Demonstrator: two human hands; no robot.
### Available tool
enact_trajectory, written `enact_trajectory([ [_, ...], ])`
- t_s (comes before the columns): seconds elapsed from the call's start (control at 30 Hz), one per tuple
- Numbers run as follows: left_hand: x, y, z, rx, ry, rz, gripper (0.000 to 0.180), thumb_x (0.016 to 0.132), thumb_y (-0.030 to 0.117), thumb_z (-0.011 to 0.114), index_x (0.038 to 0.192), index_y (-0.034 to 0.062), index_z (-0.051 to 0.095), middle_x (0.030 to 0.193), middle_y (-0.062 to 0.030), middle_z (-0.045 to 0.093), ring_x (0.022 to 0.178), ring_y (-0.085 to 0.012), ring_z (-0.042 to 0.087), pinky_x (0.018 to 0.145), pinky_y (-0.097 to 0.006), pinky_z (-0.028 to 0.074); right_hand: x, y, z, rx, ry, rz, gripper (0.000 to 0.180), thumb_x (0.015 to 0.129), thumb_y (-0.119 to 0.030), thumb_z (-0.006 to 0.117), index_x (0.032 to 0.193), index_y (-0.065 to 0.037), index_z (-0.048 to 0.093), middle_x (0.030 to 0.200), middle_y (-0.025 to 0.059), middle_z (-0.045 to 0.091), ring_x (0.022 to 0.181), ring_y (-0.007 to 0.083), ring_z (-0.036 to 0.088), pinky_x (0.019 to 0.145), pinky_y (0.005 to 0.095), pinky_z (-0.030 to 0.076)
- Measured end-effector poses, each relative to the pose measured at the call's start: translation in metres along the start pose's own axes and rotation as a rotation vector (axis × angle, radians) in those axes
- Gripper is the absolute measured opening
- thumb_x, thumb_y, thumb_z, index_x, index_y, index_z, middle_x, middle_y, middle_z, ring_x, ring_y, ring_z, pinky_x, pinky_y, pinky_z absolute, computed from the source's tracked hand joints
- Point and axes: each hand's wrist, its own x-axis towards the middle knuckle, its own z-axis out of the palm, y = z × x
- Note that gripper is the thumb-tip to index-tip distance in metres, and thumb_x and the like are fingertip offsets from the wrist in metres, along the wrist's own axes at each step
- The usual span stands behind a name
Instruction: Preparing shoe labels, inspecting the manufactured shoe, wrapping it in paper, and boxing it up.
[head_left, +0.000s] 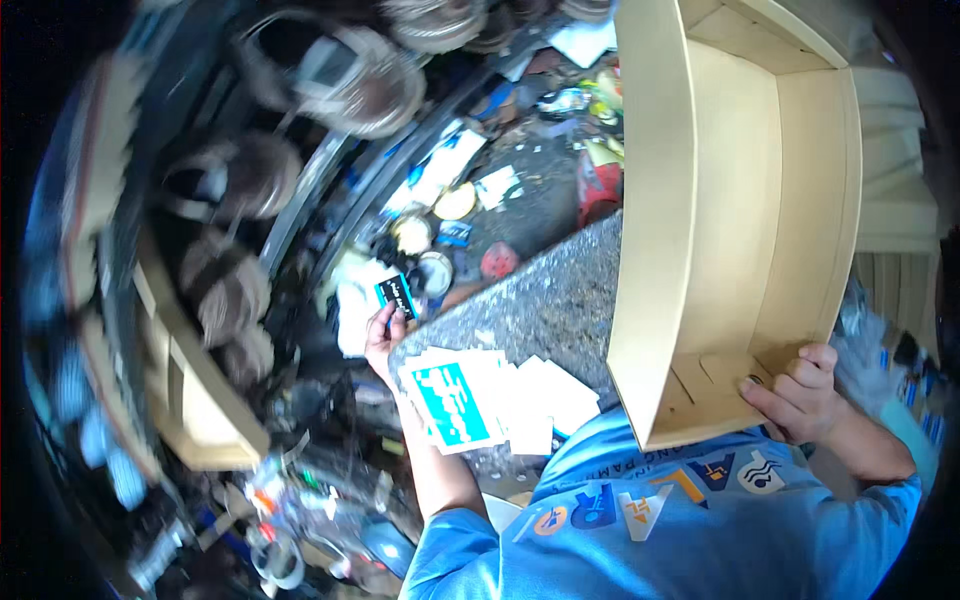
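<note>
My right hand is closed on the near end wall of an open, tan cardboard box. The box is tipped so its bare inside shows, and it stands up in front of my right side. Farther left, my left hand pinches a small black card with a blue edge. Close to my left forearm, a loose spread of white cards lies on the corner of a dark, worn bench top. One blue card with white print is at the left of that spread.
Several brown shoes sit on a dark rack at the left, partly blurred. Round tins, a red round piece and scraps litter the work surface beyond the bench corner. Another tan box is at lower left, above cluttered tools.
</note>
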Motion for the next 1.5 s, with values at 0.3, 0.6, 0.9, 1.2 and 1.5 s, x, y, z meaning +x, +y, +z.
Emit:
enact_trajectory([
  [0.3, -0.222, 0.150, -0.028, 0.348, 0.313, 0.329, 0.049, 0.095, -0.003, 0.059, 0.143, 0.0008, 0.049, 0.110, -0.0063, 0.065, 0.094, -0.0096, 0.062, 0.084, -0.024, 0.051, -0.024, 0.005, 0.027, 0.070, 0.169, -0.094, 0.036, 0.072, -0.015, 0.070, 0.108, -0.010, 0.071, 0.075, 0.0007, 0.052, 0.073, 0.0202, 0.049, 0.089, 0.0453, 0.037],
  [0.6, -0.185, 0.206, 0.032, 0.726, 0.088, 0.732, 0.039, 0.086, 0.016, 0.073, 0.121, 0.0016, 0.065, 0.113, -0.0181, 0.065, 0.106, -0.0331, 0.064, 0.091, -0.037, 0.051, -0.030, 0.009, 0.020, 0.117, 0.285, -0.200, 0.035, 0.073, -0.016, 0.075, 0.107, -0.010, 0.069, 0.084, 0.0042, 0.064, 0.083, 0.0243, 0.057, 0.094, 0.0498, 0.038],
  [0.9, -0.113, 0.207, 0.108, 1.308, -0.522, 0.170, 0.078, 0.094, 0.073, 0.031, 0.132, 0.0130, 0.062, 0.140, -0.0173, 0.056, 0.134, -0.0341, 0.049, 0.113, -0.064, 0.023, -0.038, 0.014, 0.037, 0.120, 0.333, -0.357, 0.033, 0.072, -0.031, 0.079, 0.103, -0.021, 0.073, 0.069, -0.0009, 0.062, 0.070, 0.0172, 0.059, 0.085, 0.0426, 0.040],
  [1.2, -0.150, 0.546, 0.022, 0.906, 0.438, 1.872, 0.013, 0.078, 0.000, 0.059, 0.088, 0.0057, 0.064, 0.082, -0.0138, 0.065, 0.078, -0.0325, 0.064, 0.072, -0.047, 0.052, -0.040, 0.016, 0.011, 0.326, 0.237, -0.313, 0.034, 0.079, -0.031, 0.074, 0.103, -0.008, 0.071, 0.088, 0.0109, 0.065, 0.091, 0.0303, 0.060, 0.091, 0.0492, 0.043],
  [1.5, -0.133, 0.833, -0.057, 1.359, 1.145, 1.214, 0.042, 0.088, 0.006, 0.053, 0.130, 0.0096, 0.054, 0.103, -0.0229, 0.071, 0.099, -0.0384, 0.069, 0.086, -0.054, 0.050, -0.021, 0.019, -0.006, 0.326, 0.469, -0.355, 0.049, 0.072, -0.038, 0.082, 0.103, -0.003, 0.070, 0.099, 0.0150, 0.066, 0.095, 0.0348, 0.060, 0.087, 0.0483, 0.045],
])
